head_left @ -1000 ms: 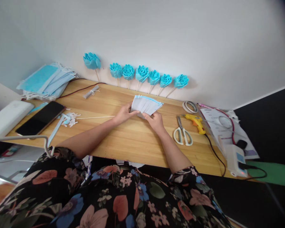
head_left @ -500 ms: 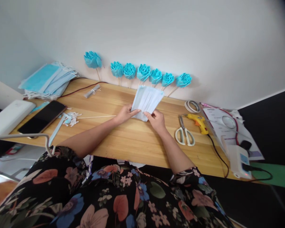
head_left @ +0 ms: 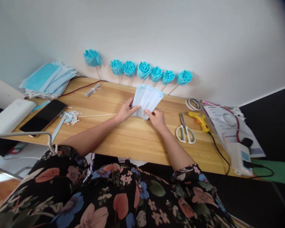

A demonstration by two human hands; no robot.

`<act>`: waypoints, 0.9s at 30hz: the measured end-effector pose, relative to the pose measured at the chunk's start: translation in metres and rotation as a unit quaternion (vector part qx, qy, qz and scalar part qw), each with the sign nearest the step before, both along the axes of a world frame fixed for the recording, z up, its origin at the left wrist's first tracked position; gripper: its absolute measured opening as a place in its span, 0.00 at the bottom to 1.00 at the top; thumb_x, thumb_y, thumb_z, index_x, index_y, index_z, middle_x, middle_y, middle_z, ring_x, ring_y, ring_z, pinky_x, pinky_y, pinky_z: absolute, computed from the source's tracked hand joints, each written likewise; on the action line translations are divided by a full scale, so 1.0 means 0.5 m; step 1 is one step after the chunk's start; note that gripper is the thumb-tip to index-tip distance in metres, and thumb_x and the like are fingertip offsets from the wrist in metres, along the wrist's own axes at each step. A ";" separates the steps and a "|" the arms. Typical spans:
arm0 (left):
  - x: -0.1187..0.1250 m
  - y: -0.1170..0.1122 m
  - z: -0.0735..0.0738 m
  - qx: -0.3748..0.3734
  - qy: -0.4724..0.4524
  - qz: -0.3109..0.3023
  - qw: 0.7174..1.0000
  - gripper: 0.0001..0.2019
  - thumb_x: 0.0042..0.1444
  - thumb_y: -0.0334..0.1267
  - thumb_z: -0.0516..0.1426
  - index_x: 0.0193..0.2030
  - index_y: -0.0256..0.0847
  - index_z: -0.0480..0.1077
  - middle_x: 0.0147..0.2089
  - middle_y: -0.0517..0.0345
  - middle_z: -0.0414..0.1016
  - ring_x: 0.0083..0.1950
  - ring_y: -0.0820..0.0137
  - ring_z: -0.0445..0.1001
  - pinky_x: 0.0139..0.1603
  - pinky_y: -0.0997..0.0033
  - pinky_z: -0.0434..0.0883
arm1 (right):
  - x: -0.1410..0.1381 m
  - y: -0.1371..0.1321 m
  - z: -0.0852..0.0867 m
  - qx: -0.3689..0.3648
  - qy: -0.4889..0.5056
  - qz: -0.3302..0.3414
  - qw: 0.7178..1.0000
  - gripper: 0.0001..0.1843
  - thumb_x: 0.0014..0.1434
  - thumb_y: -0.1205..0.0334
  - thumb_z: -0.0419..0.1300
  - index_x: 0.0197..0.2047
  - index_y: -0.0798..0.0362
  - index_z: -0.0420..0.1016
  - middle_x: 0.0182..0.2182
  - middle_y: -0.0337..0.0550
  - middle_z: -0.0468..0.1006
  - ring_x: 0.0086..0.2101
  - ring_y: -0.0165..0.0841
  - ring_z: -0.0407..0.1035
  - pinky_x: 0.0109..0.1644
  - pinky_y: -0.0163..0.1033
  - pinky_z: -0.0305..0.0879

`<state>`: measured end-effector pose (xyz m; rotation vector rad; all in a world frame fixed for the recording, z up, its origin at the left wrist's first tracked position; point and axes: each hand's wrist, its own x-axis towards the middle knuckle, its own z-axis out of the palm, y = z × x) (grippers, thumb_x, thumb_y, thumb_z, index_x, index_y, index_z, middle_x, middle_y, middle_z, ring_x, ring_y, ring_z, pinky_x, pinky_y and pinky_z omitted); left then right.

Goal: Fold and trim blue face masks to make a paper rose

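Note:
A pale blue and white disposable face mask (head_left: 147,98) is held tilted above the wooden table, its far end fanned wider than the near end. My left hand (head_left: 126,110) grips its left lower edge with the thumb on top. My right hand (head_left: 156,119) pinches the lower right side, thumb also on the near face. The fingers beneath the mask are mostly hidden. A thin wooden stick (head_left: 97,115) lies on the table, its right end reaching my left hand. Behind the mask, several blue rose-shaped flowers (head_left: 143,70) on sticks lean against the wall.
Left: a stack of face masks (head_left: 46,77), a black phone (head_left: 44,117), a white power bank (head_left: 13,115) and white scraps (head_left: 72,117). Right: scissors (head_left: 185,129), a yellow glue gun (head_left: 199,120), tape rolls (head_left: 193,104), papers (head_left: 224,123) and a corded white socket box (head_left: 241,158).
The view has shifted very slightly. My left hand has slid a little up along the mask's left edge; both hands still hold it.

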<state>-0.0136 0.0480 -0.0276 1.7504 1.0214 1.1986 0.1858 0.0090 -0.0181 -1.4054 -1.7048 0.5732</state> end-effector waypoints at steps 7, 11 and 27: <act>-0.008 -0.014 0.056 0.162 -0.077 0.099 0.979 0.27 0.64 0.53 0.56 0.66 0.45 0.59 0.65 0.44 0.66 0.66 0.57 0.65 0.64 0.55 0.62 | 0.000 -0.007 0.017 0.075 0.047 -0.110 0.990 0.25 0.59 0.41 0.56 0.21 0.50 0.56 0.18 0.35 0.59 0.23 0.28 0.54 0.29 0.37 0.52; 0.001 -0.054 0.134 0.205 -0.099 0.108 0.968 0.24 0.66 0.53 0.54 0.64 0.46 0.61 0.62 0.49 0.69 0.64 0.60 0.68 0.61 0.56 0.65 | 0.003 0.006 0.009 0.021 0.007 -0.070 0.997 0.24 0.56 0.45 0.60 0.19 0.50 0.57 0.16 0.35 0.59 0.22 0.28 0.55 0.29 0.38 0.51; -0.001 -0.437 -0.218 -0.223 0.326 -0.347 0.850 0.16 0.69 0.41 0.49 0.52 0.39 0.75 0.53 0.50 0.80 0.54 0.64 0.76 0.54 0.71 0.68 | 0.000 0.022 -0.001 0.004 0.166 0.008 0.986 0.27 0.57 0.35 0.58 0.28 0.52 0.72 0.24 0.42 0.73 0.31 0.34 0.71 0.34 0.40 0.70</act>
